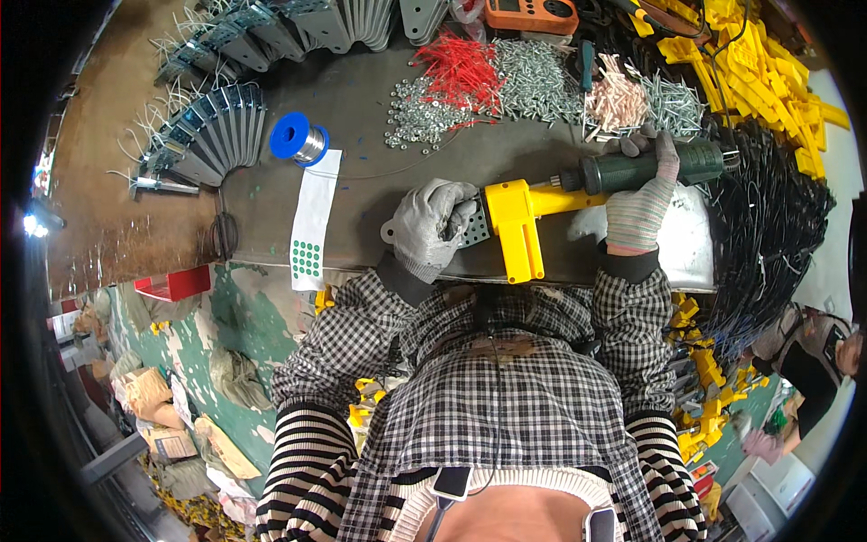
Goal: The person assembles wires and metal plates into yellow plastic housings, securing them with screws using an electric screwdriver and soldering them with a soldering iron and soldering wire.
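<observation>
My left hand (428,226), in a grey glove, is closed round a grey metal plate with holes (475,222). A yellow plastic housing (513,226) is joined to that plate at its right. My gloved right hand (643,199) grips a dark green electric screwdriver (659,168) that lies level. Its tip points left and meets the upper part of the housing, near the yellow arm. Whether a screw sits at the tip is too small to tell.
Piles of screws (535,79), red cable ties (459,70), nuts (420,115) and pink sleeves (616,99) lie along the far side. A blue solder spool (289,137) stands by a sticker strip (314,212). Metal plates (203,135) fan out left; black cables (768,217) hang right.
</observation>
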The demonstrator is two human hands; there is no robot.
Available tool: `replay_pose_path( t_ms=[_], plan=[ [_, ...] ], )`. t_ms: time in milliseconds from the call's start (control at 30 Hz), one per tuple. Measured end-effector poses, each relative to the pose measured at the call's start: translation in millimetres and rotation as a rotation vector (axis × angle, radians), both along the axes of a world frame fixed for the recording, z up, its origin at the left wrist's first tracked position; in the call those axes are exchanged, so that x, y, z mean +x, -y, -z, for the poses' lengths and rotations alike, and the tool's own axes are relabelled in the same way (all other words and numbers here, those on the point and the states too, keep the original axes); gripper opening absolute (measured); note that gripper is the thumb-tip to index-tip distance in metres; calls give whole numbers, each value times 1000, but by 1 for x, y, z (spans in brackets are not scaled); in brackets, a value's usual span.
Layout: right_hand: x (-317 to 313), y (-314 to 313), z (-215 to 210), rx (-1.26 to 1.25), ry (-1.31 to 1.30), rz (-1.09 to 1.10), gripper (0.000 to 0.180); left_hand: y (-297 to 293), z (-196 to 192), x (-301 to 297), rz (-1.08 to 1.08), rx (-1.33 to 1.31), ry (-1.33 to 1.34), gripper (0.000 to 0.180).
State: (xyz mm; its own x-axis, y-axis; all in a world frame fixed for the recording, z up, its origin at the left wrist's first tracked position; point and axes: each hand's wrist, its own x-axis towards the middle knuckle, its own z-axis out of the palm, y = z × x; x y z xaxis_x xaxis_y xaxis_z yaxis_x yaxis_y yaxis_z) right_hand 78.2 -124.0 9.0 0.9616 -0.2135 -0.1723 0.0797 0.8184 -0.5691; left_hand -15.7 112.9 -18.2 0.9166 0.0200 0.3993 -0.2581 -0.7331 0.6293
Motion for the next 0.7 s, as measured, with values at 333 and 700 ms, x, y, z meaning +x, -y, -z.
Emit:
replay_pose_path(
  t_ms=[333,700],
  plan=[
    [0,3,1,-1,25,-10,24,1,6,1,39,-38,26,19],
    [-2,-1,-1,-17,7,1,24,-2,0,3,50,22,-11,16]
  ],
)
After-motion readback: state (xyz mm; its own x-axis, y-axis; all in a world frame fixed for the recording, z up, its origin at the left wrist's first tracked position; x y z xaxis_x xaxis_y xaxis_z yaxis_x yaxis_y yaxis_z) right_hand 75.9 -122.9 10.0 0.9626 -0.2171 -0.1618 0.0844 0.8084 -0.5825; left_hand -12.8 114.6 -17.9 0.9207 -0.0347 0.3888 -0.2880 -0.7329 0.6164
